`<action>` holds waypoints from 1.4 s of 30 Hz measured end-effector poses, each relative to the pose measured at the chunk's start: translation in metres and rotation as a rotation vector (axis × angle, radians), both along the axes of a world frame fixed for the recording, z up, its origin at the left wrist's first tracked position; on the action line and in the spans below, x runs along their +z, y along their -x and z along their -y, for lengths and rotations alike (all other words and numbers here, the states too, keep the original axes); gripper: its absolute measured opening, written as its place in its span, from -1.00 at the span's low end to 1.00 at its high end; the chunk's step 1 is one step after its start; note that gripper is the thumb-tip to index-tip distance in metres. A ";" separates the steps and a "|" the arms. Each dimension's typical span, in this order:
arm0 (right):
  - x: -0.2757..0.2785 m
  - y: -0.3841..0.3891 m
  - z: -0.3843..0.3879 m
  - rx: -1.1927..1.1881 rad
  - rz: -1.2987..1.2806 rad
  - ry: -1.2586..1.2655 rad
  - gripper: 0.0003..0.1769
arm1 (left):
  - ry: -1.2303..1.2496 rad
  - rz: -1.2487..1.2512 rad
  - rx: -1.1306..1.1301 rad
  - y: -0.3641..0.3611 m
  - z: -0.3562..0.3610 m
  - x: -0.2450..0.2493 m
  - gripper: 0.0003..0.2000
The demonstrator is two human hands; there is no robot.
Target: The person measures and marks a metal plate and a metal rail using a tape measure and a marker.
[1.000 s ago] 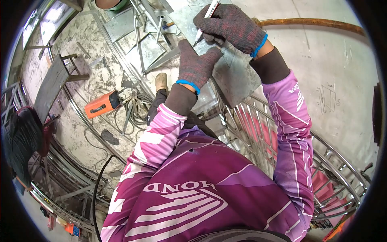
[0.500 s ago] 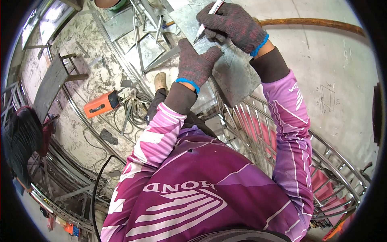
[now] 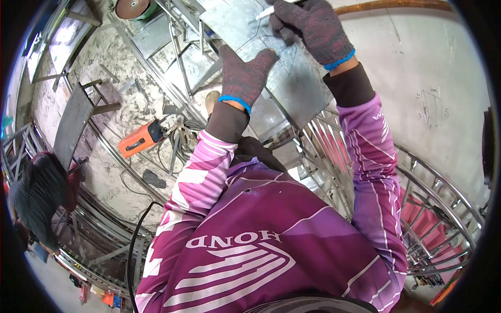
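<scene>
A dark knitted glove with a blue cuff covers each hand. My right hand (image 3: 313, 28), at the top, is closed round a white marker (image 3: 265, 13), whose tip points down-left over a grey metal sheet (image 3: 232, 21). My left hand (image 3: 244, 75) lies at the near left edge of the sheet, thumb and fingers spread apart, holding nothing that shows. Beside its fingers is a flat metal strip (image 3: 207, 75). Thin lines are drawn on the sheet between the hands.
An orange machine (image 3: 140, 139) with cables stands on the floor at left. A dark bench (image 3: 73, 122) is farther left, near another person in dark clothing (image 3: 39, 193). Chromed rails (image 3: 443, 208) curve at the right. A rusty bar (image 3: 391, 5) crosses the top.
My right hand and the marker have moved up. My left hand has shifted slightly left. The view has shifted, so the orange machine and bench sit farther right.
</scene>
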State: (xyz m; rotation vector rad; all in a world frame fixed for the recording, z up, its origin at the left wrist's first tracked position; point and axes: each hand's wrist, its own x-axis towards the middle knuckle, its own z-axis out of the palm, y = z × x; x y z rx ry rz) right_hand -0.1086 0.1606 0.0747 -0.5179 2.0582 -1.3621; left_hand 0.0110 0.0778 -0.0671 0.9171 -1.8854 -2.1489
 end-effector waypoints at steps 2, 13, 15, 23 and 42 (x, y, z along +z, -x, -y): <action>0.012 -0.005 -0.006 -0.200 0.094 0.072 -0.76 | -0.020 -0.008 -0.012 0.003 0.000 -0.008 0.24; -0.073 -0.007 -0.062 -0.078 -0.744 0.362 -0.85 | -0.080 -0.035 0.022 0.005 0.000 -0.004 0.17; -0.077 -0.015 -0.063 -0.133 -0.603 0.343 -0.80 | -0.046 -0.034 0.029 0.008 0.000 -0.015 0.15; -0.080 -0.021 -0.058 -0.109 -0.646 0.398 -0.75 | 0.047 -0.226 0.152 0.012 -0.006 -0.024 -0.49; -0.079 -0.018 -0.056 -0.057 -0.884 0.322 -0.75 | -0.050 -0.166 0.074 0.010 -0.001 -0.018 -0.34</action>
